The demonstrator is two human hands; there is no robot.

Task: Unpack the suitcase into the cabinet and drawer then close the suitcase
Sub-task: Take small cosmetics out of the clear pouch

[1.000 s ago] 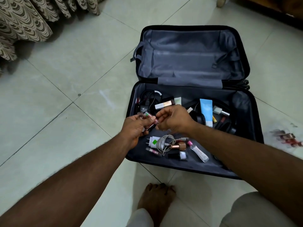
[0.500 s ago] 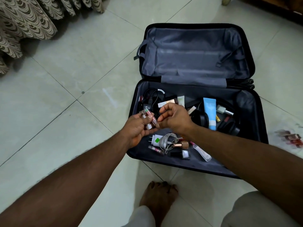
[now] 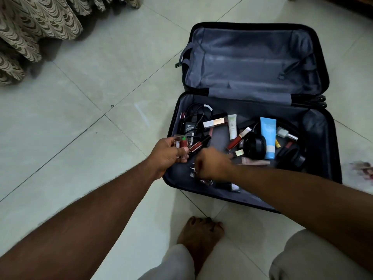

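A black suitcase lies open on the tiled floor, its grey-lined lid flat at the back. The near half holds a black power adapter, a blue tube, black headphones and several small cosmetics. My left hand grips a bunch of small lip-gloss tubes over the near left corner. My right hand, blurred by motion, is curled down over the white charger, whose prongs stick out to its left.
A patterned curtain hangs at the far left. My bare foot stands just in front of the suitcase. A few cosmetics lie on the floor to its right.
My right hand left the tubes in my left hand and dropped toward me onto the white charger. My left hand kept its bunch of tubes and stayed nearly still.
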